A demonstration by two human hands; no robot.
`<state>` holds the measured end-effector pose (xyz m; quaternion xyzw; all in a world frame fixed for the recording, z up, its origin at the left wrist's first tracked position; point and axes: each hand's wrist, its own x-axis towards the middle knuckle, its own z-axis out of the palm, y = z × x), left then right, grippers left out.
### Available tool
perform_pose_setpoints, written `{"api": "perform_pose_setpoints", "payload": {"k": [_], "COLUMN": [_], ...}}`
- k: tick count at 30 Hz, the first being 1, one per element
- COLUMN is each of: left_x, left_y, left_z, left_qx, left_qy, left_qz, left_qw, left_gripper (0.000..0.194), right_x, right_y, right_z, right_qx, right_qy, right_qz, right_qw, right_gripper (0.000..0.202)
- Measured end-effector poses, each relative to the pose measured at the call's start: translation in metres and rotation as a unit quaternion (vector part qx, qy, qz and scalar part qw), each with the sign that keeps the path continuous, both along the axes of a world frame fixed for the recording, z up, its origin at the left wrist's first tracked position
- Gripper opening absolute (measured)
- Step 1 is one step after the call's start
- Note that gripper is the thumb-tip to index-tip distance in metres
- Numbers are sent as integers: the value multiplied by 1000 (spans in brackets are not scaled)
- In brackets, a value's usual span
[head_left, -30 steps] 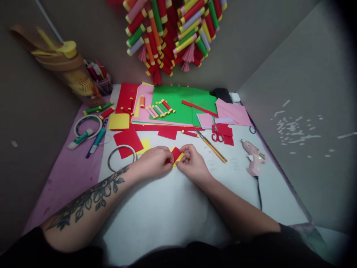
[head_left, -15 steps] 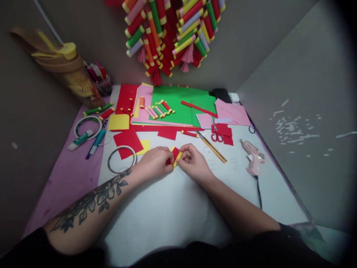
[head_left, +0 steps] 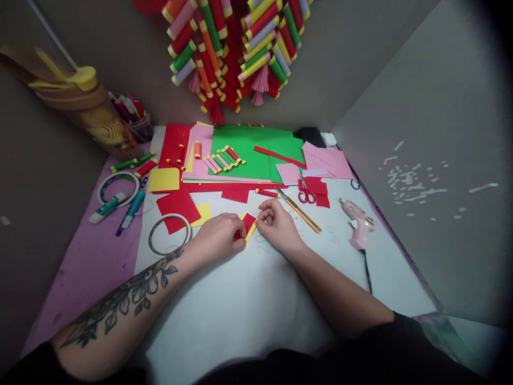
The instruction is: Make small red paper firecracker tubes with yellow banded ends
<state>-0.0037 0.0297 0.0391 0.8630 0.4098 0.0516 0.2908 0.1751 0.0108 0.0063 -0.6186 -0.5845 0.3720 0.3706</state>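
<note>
A small piece of red paper with yellow edge strips point(head_left: 249, 221) is between my hands, over the white table covering. My left hand point(head_left: 218, 236) is closed on its left side, and the fingers hide part of it. At its right, yellow edge, my right hand point(head_left: 278, 227) has curled fingers, with thumb and fingertip pinched at the strip. A roll of tape point(head_left: 150, 235) lies by my left wrist. Beyond my hands are a red paper roll with yellow ends point(head_left: 267, 193) and a yellow craft knife point(head_left: 302, 213).
Red-handled scissors point(head_left: 306, 197) lie on red paper scraps. A pink glue gun point(head_left: 360, 227) with a cord is at the right. Coloured sheets point(head_left: 256, 139) bear several small rolls point(head_left: 224, 159). Hanging paper-roll strings point(head_left: 264, 43) are at the back; a tumbler point(head_left: 106, 125) stands left.
The view has shifted slightly. My right fingers have slid to the yellow strip's edge, so more of the paper shows. My left hand still grips it.
</note>
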Motion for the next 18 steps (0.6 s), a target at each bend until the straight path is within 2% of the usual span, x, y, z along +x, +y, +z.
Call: {"api": "perform_pose_setpoints", "payload": {"k": [18], "left_x": [0], "left_y": [0], "left_z": [-1], "left_qx": [4], "left_qy": [3], "left_qz": [-4], "left_qw": [1000], "left_gripper": [10], "right_x": [-1], "right_y": [0], "right_z": [-1], "right_qx": [-1], "right_qy": [-48], "right_qz": [-3], "right_qw": [999], "right_gripper": [29]}}
